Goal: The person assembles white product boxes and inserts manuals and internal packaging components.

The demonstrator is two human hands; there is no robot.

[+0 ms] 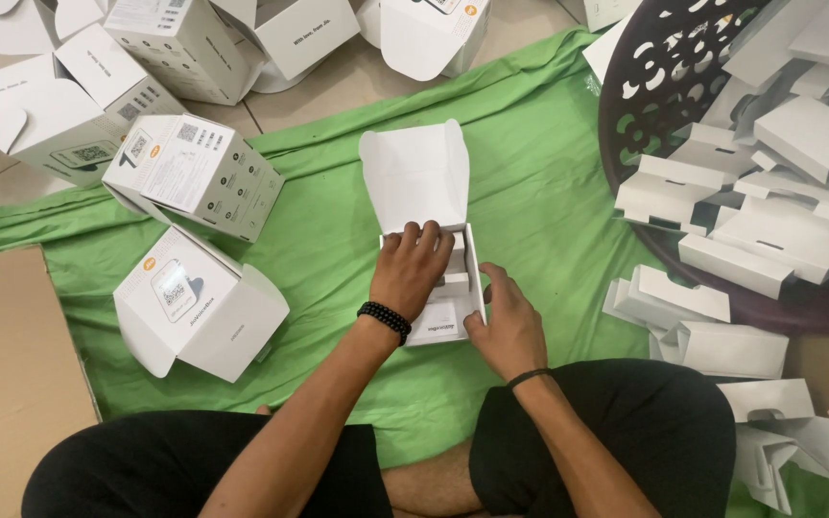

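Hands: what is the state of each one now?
Left hand: open, pressing into the open white box.
Right hand: open, touching the box's side.

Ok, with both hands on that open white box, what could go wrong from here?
1. The left hand presses into the open white box; pushing hard could crumple the white insert inside.
2. The upright lid flap hangs free and might crease if knocked.
3. The right hand only steadies one side, so the box may slide on the green cloth.

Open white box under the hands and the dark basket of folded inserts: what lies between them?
In the head view, only bare green cloth lies between the open white box and the dark basket; loose white inserts lie lower, beside the basket's rim.
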